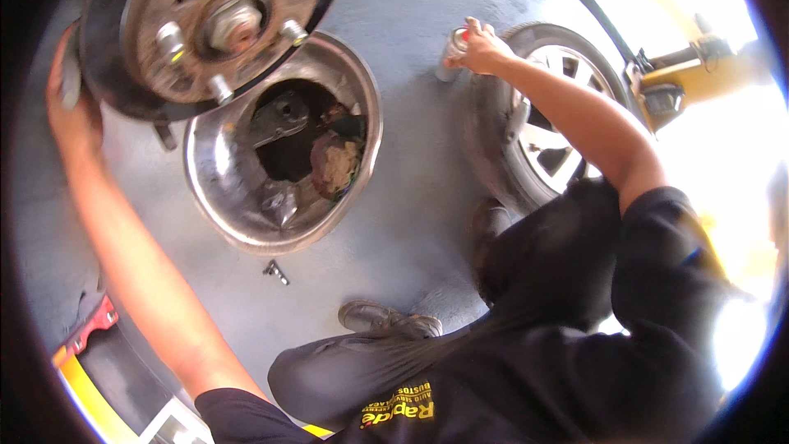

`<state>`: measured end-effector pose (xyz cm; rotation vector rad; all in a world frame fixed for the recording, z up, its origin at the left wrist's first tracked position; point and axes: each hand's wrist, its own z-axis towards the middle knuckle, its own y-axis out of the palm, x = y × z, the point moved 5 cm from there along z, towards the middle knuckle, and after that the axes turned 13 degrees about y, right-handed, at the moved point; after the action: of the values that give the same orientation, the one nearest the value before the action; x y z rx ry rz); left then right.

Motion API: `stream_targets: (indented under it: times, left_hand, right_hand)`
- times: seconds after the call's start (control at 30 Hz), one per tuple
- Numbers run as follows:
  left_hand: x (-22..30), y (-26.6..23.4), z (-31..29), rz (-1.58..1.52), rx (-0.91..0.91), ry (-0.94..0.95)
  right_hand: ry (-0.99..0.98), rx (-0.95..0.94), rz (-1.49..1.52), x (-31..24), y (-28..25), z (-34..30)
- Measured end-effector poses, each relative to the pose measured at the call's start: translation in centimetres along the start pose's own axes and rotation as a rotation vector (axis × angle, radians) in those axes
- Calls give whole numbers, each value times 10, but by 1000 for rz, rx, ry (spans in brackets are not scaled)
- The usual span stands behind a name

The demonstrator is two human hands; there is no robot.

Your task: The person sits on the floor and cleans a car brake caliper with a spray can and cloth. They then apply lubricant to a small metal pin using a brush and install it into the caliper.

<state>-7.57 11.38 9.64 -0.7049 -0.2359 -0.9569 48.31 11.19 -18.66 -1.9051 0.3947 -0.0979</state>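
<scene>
My left hand (76, 107) is at the left edge of a dark brake disc (107, 57), closed around a greyish piece (71, 74) whose kind I cannot make out. Some of its fingers are hidden. The disc surrounds a rusty wheel hub (238, 26) with several studs and a large centre nut. Out to the right, my right hand (483, 51) grips a spray can (450, 64) with a red top, just beyond the edge of a wheel with a tyre.
Below the disc, a round metal basin (205, 173) holds dark liquid, a crumpled rag and other items. The tyred wheel (493, 144) lies at right. A small dark metal part (277, 272) rests on the grey floor. A red-and-yellow object (92, 325) stands at lower left.
</scene>
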Motion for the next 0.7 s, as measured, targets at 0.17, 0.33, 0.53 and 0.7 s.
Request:
stream_targets:
  times: [0.17, 0.33, 0.53, 0.7]
  left_hand:
    - [53, 3, -58, -298, 327, -365]
    - [99, 7, -171, -327, -98, -635]
    - [112, 44, -293, -469, -247, -954]
    - [98, 64, -321, -511, -275, -1031]
  right_hand:
    - [-19, 150, 387, 23, 31, 35]
    - [-40, 132, 547, 23, 9, 22]
    - [-170, -156, 716, -14, -76, -36]
    - [-379, 457, 151, 17, -224, -72]
